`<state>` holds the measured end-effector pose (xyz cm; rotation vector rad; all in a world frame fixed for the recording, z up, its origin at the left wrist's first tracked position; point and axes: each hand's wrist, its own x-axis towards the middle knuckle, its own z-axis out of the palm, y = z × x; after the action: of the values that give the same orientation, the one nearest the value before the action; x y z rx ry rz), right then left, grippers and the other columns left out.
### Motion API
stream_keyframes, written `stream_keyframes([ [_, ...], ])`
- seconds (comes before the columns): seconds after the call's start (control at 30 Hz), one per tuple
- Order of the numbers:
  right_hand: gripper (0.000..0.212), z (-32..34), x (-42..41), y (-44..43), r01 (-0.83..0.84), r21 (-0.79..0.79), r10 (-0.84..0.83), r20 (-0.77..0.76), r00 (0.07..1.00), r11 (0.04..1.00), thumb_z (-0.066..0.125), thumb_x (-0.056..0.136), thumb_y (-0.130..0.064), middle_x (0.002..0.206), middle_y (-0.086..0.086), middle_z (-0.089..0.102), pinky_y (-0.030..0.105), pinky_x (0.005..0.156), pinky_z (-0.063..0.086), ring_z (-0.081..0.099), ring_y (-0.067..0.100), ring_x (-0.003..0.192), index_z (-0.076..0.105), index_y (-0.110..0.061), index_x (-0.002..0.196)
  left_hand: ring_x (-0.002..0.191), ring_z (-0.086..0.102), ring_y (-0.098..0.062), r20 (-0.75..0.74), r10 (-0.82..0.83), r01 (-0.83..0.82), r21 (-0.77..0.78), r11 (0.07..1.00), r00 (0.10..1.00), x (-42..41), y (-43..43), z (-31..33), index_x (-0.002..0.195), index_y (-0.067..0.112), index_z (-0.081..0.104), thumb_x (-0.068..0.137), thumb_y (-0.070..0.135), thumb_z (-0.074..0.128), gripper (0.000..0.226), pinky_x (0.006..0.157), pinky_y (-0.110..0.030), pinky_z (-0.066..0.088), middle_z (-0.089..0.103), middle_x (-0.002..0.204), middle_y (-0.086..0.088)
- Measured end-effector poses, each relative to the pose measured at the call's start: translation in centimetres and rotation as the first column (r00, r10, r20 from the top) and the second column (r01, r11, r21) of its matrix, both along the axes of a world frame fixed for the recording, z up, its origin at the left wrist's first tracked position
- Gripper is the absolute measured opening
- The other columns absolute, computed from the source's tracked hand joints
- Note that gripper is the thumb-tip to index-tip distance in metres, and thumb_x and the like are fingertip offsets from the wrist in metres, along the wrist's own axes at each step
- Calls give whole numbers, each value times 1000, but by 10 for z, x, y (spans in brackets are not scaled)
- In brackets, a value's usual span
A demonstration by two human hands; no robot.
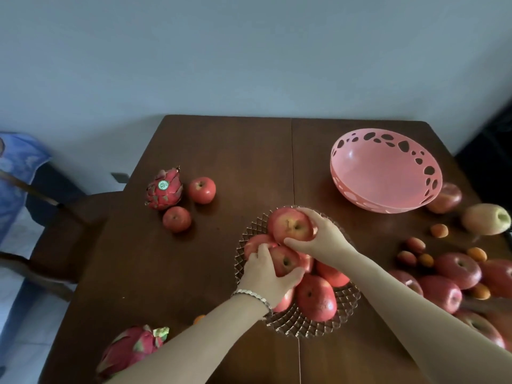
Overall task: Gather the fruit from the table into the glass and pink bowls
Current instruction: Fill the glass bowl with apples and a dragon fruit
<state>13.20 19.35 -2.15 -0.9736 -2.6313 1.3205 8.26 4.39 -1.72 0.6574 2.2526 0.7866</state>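
Dim, bluish light falls softly over a dark brown wooden table, leaving a pale sheen inside a perforated pink plastic bowl. Wide-angle distortion bends the table's edges; red apples at the right margin smear into blur.

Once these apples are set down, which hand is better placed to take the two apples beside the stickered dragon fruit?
Left. Both apples lie left of the glass bowl, on the left hand's side; the right hand would cross the bowl.

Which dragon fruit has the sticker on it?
The far dragon fruit, beside two loose apples, bears a green sticker; the near dragon fruit shows none.
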Motion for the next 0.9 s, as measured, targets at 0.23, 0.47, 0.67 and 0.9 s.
stream_keyframes([
  [0.23,75,20,-12,9,-153,53,140,192,971,987,74,66,-44,112,-1,39,31,87,49,55,20,99,37,-48,131,109,53,-13,83,-81,76,65,995,993,-7,-2,3,127,22,38,68,36,78,73,89,-20,41,45,117,7],
  [0.47,38,15,-17,12,-49,-160,67,105,992,986,56,87,-40,118,7,51,31,86,51,57,21,98,50,-41,125,112,50,-15,201,-95,89,41,995,975,-25,-5,-1,125,28,43,64,39,81,72,92,-25,40,45,125,0],
  [0.67,30,15,-9,13,153,-508,-100,129,986,848,59,90,-26,97,3,57,32,71,56,57,17,79,58,-26,120,109,53,-13,232,-102,88,72,994,967,-27,-12,-5,120,28,48,77,41,70,50,93,-26,45,54,120,3],
  [0.9,32,10,-4,3,286,-481,-245,147,958,829,56,90,-31,103,-3,54,43,84,57,56,18,99,55,-27,122,100,51,-12,227,2,-2,0,1000,974,-19,-6,-3,122,21,49,75,46,71,58,85,-23,40,52,111,5],
])
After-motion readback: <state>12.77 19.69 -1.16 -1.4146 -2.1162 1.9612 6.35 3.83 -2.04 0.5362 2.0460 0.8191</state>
